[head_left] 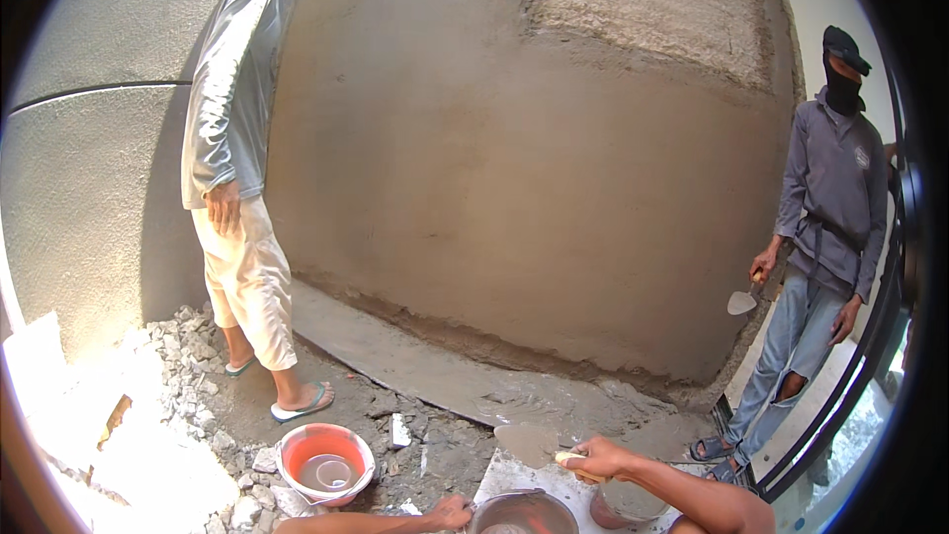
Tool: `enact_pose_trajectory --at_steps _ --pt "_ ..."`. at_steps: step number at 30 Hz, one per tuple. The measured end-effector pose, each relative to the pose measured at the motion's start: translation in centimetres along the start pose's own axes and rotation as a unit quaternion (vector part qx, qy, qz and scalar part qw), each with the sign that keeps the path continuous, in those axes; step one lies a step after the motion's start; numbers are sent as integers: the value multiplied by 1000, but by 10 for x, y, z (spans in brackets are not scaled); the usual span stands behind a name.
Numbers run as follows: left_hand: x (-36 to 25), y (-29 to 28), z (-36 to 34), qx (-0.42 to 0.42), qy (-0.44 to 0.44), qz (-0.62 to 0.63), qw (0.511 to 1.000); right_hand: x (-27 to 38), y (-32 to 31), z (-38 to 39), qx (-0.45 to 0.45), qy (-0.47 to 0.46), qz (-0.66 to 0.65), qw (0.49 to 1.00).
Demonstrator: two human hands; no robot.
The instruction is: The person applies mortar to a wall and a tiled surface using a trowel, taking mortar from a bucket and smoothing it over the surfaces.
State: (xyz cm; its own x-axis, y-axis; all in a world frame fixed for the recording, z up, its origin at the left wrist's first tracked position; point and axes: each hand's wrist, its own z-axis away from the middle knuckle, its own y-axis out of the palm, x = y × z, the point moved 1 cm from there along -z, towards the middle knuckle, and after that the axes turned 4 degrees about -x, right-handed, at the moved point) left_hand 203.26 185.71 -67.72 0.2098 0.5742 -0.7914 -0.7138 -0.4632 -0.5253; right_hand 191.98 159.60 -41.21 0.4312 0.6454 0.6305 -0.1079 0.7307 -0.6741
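Note:
My right hand (597, 458) is wrapped round the pale yellow handle of a trowel (526, 443), its flat blade pointing left, low over the mortar-smeared ground. My left hand (452, 512) grips the rim of a bucket (491, 511) at the lower edge of the view. That bucket is partly cut off, and a greyish wet mix shows inside it. Under my right forearm stands a second bucket (599, 512) filled with grey mortar, partly hidden by the arm.
A red bucket (326, 492) with cloudy liquid stands left, beside rubble (193, 356). One co-worker (237, 129) stands left; another, right, holds a trowel (741, 303). The plastered wall (514, 208) has a rough patch (643, 0) at upper right; a mortar-strewn sheet (395, 351) lies along its foot.

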Motion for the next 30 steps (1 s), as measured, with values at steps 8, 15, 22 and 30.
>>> enact_pose_trajectory --at_steps 8,15,22,30 --pt "24 0 -20 20 -1 52 998 -14 -24 14 -13 17 103 994" --pt "11 -9 -7 131 -118 326 929 -19 -24 33 165 66 93 980" --pt "5 -7 0 109 -130 326 930 -74 31 -1 175 -132 352 910" --pt "-38 -10 12 98 -92 305 943 -72 64 -7 250 -58 466 847"
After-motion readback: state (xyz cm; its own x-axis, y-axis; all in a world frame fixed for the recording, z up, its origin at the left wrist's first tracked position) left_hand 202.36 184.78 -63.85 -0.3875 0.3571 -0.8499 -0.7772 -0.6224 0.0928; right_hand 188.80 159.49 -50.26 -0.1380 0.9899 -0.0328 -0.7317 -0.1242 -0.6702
